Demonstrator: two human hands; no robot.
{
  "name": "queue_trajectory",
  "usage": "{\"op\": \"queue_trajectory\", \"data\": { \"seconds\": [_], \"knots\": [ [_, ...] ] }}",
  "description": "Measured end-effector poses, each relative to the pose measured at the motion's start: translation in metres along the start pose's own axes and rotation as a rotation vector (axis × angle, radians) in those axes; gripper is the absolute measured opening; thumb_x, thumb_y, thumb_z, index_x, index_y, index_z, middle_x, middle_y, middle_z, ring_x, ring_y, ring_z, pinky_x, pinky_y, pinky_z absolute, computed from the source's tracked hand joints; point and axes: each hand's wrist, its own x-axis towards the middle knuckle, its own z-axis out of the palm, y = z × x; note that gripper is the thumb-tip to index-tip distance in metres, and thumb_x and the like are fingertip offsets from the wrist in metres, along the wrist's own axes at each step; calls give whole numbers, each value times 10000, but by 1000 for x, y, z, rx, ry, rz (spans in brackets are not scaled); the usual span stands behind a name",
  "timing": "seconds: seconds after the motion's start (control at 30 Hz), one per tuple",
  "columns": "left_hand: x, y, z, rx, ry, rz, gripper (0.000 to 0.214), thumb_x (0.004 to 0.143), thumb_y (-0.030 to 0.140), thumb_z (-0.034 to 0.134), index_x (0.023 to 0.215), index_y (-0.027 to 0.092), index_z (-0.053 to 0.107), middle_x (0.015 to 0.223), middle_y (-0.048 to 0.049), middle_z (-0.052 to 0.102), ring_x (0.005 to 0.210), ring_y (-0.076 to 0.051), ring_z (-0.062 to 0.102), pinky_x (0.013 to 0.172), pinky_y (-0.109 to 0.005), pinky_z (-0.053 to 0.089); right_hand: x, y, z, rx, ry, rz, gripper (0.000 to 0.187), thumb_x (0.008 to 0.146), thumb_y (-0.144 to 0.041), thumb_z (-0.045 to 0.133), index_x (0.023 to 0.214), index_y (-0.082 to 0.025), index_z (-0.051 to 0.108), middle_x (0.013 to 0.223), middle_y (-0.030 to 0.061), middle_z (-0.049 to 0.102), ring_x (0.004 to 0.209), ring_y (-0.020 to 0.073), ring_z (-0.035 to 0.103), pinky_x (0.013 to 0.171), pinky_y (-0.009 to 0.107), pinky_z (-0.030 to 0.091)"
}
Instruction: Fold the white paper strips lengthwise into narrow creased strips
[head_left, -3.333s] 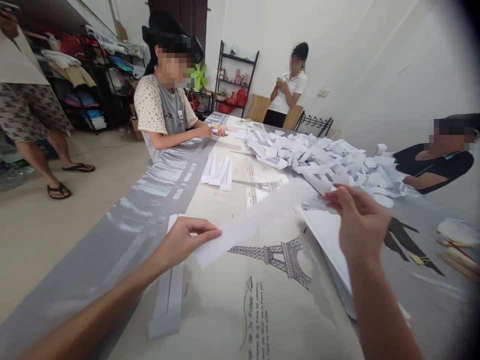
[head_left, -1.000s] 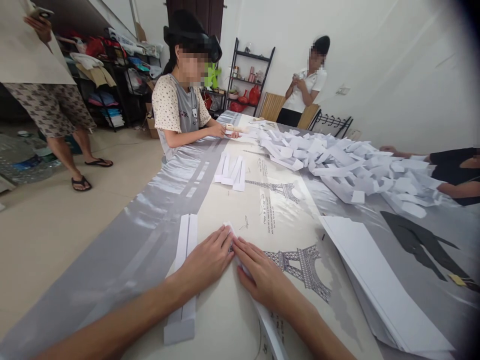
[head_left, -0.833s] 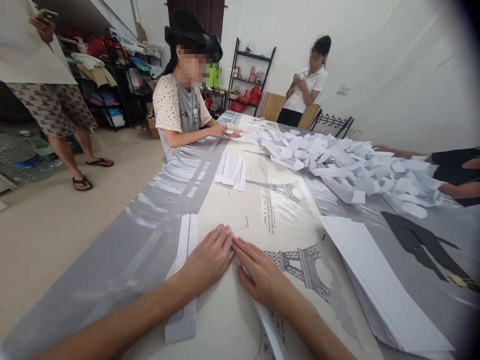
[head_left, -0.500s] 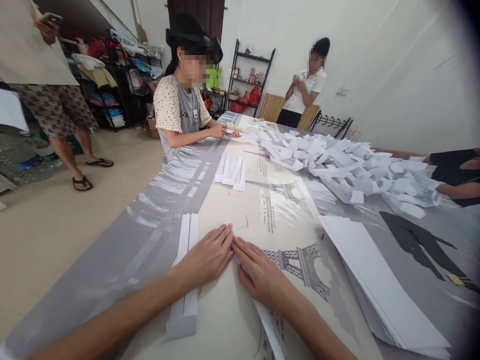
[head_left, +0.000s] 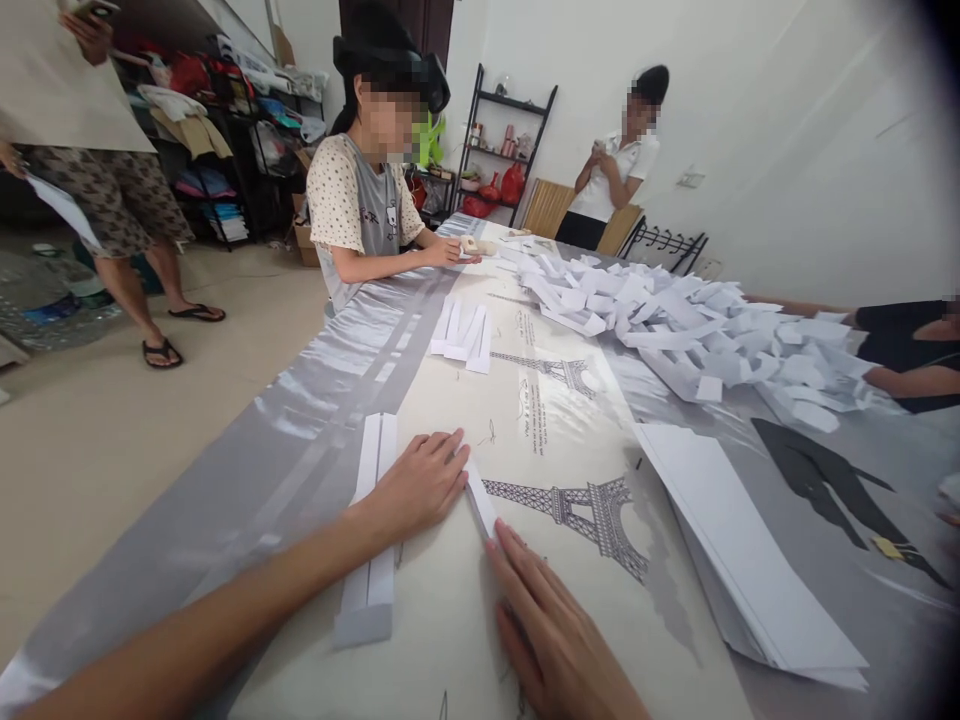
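Note:
A narrow folded white paper strip (head_left: pixel 480 500) lies on the printed table cover between my hands. My left hand (head_left: pixel 424 480) holds its far end against the table, fingers bent and close together. Lower down, my right hand (head_left: pixel 547 615) lies along the strip with its fingers stretched out, the fingertips touching it; the near part of the strip is hidden beneath that hand. Under and beside my left forearm lie long folded paper strips (head_left: pixel 364 625). To the right is a stack of white paper sheets (head_left: pixel 750 540).
A large heap of folded paper pieces (head_left: pixel 637 310) covers the far right of the table. Several strips (head_left: pixel 461 335) lie further ahead. Black scissors-like dark item (head_left: pixel 817 480) rests at right. A person wearing a headset (head_left: pixel 367 210) works across the left edge; others stand or sit around.
My right hand has slid down the strip toward me, away from my left hand, uncovering part of the strip. My left hand stays at the far end.

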Motion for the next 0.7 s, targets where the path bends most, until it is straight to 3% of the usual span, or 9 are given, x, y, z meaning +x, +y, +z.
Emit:
{"op": "queue_trajectory", "data": {
  "seconds": [0.17, 0.4, 0.5, 0.7],
  "knots": [
    [3, -1, -1, -28, 2, 5, 372, 1096, 284, 294, 1282, 141, 583, 1448, -148, 556, 1243, -277, 532, 1003, -430, 429, -8, -8, 7, 49, 84, 161, 695, 1007, -134, 392, 1640, -104, 105, 1576, 155, 437, 1404, 265, 502, 1051, 371, 552],
    [1, 0, 0, -17, -10, -22, 407, 1099, 290, 281, 1368, 116, 532, 1490, -153, 532, 1308, -268, 514, 1042, -423, 407, -15, -7, 20, -54, 127, 34, 701, 955, -20, 379, 1627, -116, 203, 1580, 138, 430, 1437, 274, 453, 1088, 399, 526],
    [2, 1, 4, 3, -9, -46, 452, 1105, 323, 270, 1444, 98, 466, 1512, -148, 516, 1339, -260, 502, 1057, -412, 402, -16, -6, 23, -91, 114, 11, 731, 930, 11, 361, 1627, -110, 178, 1553, 134, 467, 1429, 278, 463, 1071, 411, 545],
    [3, 5, 9, 27, -21, -97, 500, 1093, 401, 317, 1442, 82, 481, 1503, -165, 524, 1327, -283, 520, 1057, -425, 411, -15, -7, 23, -149, 118, -2, 771, 910, 42, 340, 1632, -117, 122, 1522, 133, 507, 1409, 273, 490, 1036, 400, 576]
  ]
}}
